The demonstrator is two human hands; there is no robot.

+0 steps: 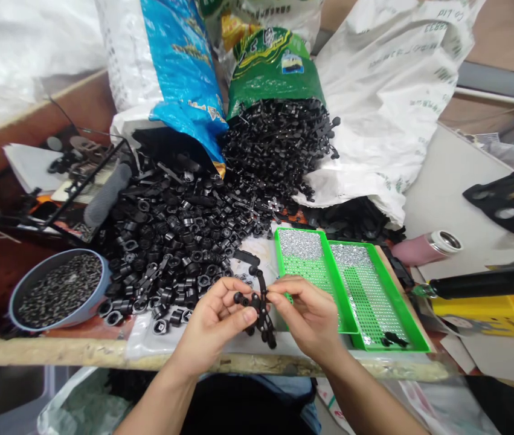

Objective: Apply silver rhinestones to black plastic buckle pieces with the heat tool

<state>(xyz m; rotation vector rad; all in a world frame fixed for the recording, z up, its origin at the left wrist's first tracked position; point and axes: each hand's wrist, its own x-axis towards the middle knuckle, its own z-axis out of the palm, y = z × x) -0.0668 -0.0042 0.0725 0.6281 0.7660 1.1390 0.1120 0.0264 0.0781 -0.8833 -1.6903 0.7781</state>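
Both hands meet over the front of the table around several small black plastic arm parts [263, 320] with rounded ends. My left hand [223, 317] is closed, thumb and fingers gripping these parts. The fingertips of my right hand [304, 308] pinch at the side of one upright arm piece; whether a smaller item sits between them is hidden. Just behind the hands lies a flat black piece [246, 257]. A heap of black plastic rings and joints [179, 241] spreads to the left. Right of the hands stands a green tray [324, 281] with small silvery pieces in its holes.
A second green tray [413, 326] holds silvery pieces and a few black parts. At left is a blue bowl [96, 302] of small metal pieces. Black parts spill from a green sack [275, 78]. A black-handled tool [487, 284] and pink flask [413, 251] are at right.
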